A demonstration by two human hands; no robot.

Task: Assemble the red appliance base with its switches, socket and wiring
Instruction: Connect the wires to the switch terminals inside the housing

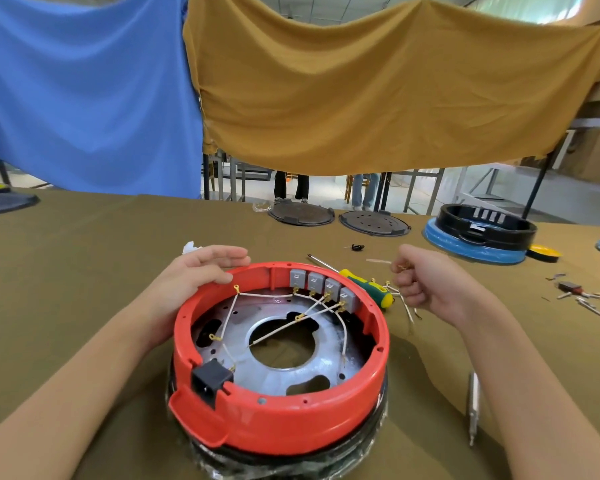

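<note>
The red appliance base (284,420) lies upside down on the table in front of me, on a black ring wrapped in plastic. Several grey switches (323,284) line its far inner wall. A black socket (211,377) sits in its near-left rim. White wires with brass terminals (302,317) cross the metal plate inside. My left hand (194,275) rests on the far-left rim, fingers straight. To the right of the base, my right hand (423,282) grips a bunch of loose white wires (404,303) with brass ends.
A green and yellow screwdriver (368,285) lies just right of the base. A metal tool (473,407) lies at the near right. Two dark round plates (302,214) and a black base on blue wrap (482,233) stand farther back. Small parts (579,294) scatter at far right.
</note>
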